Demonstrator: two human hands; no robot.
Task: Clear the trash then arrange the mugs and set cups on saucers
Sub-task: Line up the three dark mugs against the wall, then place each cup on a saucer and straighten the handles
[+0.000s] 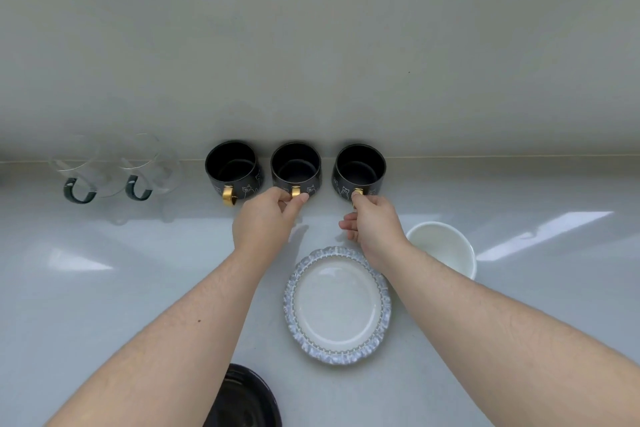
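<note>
Pale glossy worktop (104,288): three black gold-handled mugs (295,168) lined mid-frame; your hands (266,222) pinch two handles. White cup (445,248) beside scalloped blue-rimmed saucer (337,354), unseated.

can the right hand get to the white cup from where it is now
Probably yes: the white cup stands just beside the right hand, nothing between them, though that hand is pinching a black mug's handle.

Black mugs: left mug (232,168), middle mug (295,168), right mug (359,168), upright in a row against the wall, gold handles forward.
Glass mugs (114,166): two, clear, green handles, left of them.
Saucer (337,305): white, blue ruffled rim, empty.
White cup (441,248): upright, beside the saucer.
</note>
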